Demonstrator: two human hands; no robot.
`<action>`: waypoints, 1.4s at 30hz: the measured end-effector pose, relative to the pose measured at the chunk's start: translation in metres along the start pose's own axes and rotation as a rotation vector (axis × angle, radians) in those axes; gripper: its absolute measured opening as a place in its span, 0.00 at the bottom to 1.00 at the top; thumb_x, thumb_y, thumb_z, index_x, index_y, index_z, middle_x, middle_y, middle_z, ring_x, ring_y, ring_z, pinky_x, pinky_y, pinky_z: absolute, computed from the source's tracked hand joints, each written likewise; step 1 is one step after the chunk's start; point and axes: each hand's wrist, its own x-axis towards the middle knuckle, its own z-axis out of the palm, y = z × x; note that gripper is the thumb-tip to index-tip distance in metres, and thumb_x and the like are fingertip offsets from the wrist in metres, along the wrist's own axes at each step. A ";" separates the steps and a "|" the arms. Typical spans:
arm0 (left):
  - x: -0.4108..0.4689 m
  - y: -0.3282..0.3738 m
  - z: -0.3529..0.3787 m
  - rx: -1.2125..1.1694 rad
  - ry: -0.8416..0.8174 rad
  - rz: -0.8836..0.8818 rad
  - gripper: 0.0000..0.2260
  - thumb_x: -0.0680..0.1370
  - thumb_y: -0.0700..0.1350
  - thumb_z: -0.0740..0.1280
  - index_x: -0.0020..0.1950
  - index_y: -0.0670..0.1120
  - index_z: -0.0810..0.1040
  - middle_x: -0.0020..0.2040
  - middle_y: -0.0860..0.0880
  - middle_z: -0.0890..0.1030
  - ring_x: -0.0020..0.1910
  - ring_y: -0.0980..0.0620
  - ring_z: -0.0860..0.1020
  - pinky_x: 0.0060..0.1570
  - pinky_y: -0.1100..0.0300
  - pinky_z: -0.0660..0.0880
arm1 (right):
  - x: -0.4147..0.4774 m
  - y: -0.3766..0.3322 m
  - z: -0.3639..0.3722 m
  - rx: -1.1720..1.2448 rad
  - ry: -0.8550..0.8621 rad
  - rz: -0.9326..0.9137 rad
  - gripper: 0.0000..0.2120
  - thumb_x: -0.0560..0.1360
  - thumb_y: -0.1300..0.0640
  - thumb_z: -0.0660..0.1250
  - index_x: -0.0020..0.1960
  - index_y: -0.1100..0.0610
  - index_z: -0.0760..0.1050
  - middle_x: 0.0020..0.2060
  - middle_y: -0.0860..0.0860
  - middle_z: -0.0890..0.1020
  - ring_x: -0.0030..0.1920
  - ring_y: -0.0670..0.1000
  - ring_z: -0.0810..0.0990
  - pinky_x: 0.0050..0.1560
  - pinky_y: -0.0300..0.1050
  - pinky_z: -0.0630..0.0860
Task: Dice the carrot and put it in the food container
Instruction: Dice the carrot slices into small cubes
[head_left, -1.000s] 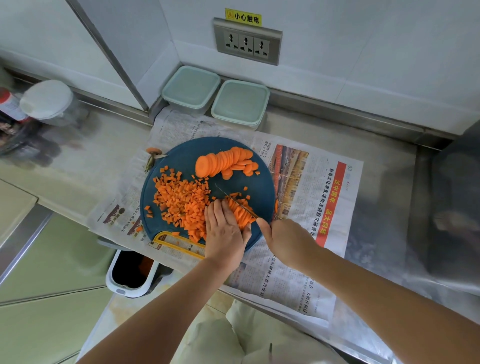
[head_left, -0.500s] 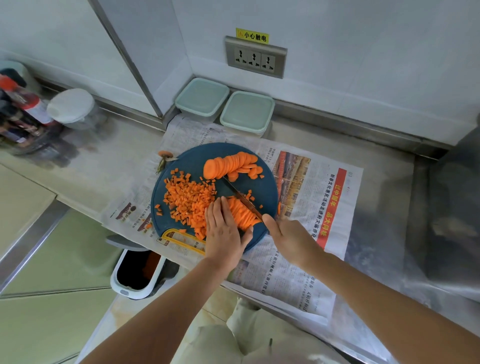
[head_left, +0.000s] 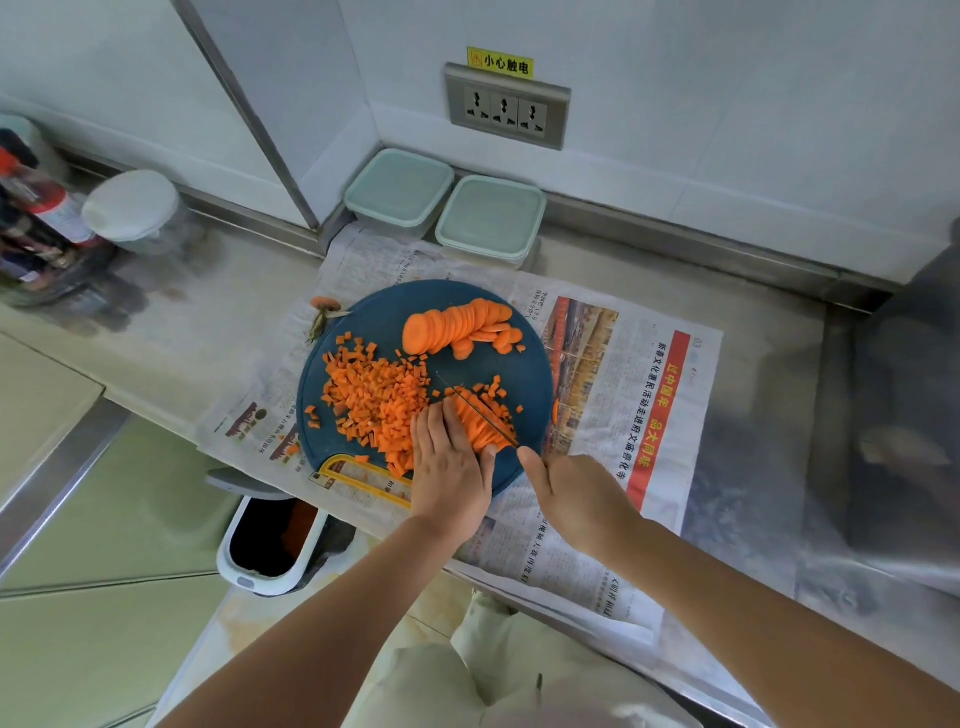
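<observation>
Fingers (head_left: 441, 423) of left hand (head_left: 451, 470) press carrot strips (head_left: 483, 426); right hand (head_left: 579, 496) seemingly grips knife (head_left: 470, 402).

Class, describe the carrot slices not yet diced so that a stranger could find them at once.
Find the round dark-blue cutting board on the newspaper. On its far side, toward the two lidded containers, lies a row of carrot slices. Unlike the heap of small dice beside it, these are whole round discs, overlapping one another.
</observation>
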 end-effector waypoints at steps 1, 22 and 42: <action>0.000 0.000 -0.001 0.004 0.014 -0.006 0.33 0.80 0.56 0.49 0.75 0.32 0.55 0.70 0.33 0.63 0.72 0.34 0.61 0.72 0.48 0.48 | 0.002 -0.001 -0.002 0.025 -0.019 0.013 0.28 0.82 0.43 0.43 0.29 0.56 0.61 0.23 0.51 0.65 0.24 0.50 0.64 0.34 0.49 0.70; 0.002 0.001 0.006 0.011 0.066 0.000 0.32 0.75 0.49 0.69 0.70 0.30 0.64 0.63 0.32 0.71 0.64 0.32 0.70 0.66 0.42 0.63 | 0.030 -0.013 0.004 0.067 -0.057 0.080 0.30 0.82 0.42 0.42 0.28 0.57 0.62 0.24 0.52 0.66 0.25 0.51 0.65 0.30 0.45 0.67; -0.008 -0.005 0.000 0.045 0.090 0.006 0.35 0.81 0.61 0.42 0.70 0.31 0.61 0.64 0.33 0.70 0.66 0.36 0.67 0.68 0.41 0.57 | -0.009 -0.011 -0.004 0.198 -0.016 -0.015 0.27 0.83 0.46 0.48 0.28 0.57 0.58 0.22 0.50 0.61 0.23 0.48 0.60 0.29 0.41 0.59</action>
